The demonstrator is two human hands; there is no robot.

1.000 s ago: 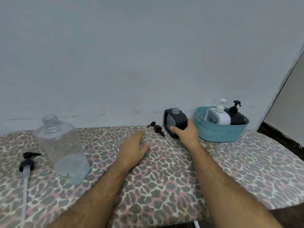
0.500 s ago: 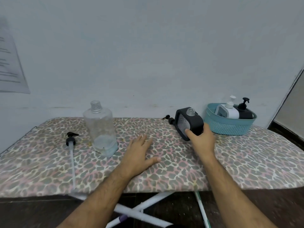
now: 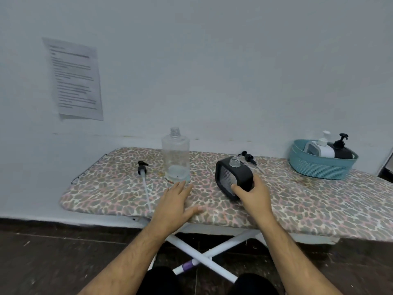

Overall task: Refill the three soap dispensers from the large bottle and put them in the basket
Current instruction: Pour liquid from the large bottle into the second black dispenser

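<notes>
1. Dispenser (image 3: 234, 176), black and uncapped, sits tilted on the ironing board (image 3: 308, 201), right of the large bottle (image 3: 175, 158), well left of the basket (image 3: 321, 167).
2. Risk: its open neck leans away from the person; further tipping could spill any contents onto the board cover.
3. Risk: the large bottle stands uncapped, nearly empty, just beyond the left hand (image 3: 174, 201); a careless reach could topple it.
4. Right hand (image 3: 253, 196) grips the dispenser's near lower corner, thumb on the front face, fingers curled round the side.
5. Left hand rests flat on the board, fingers straight and slightly spread, holding nothing.
6. Small pump (image 3: 247, 156) lies behind the dispenser; long pump (image 3: 143, 177) lies left of the bottle.
</notes>
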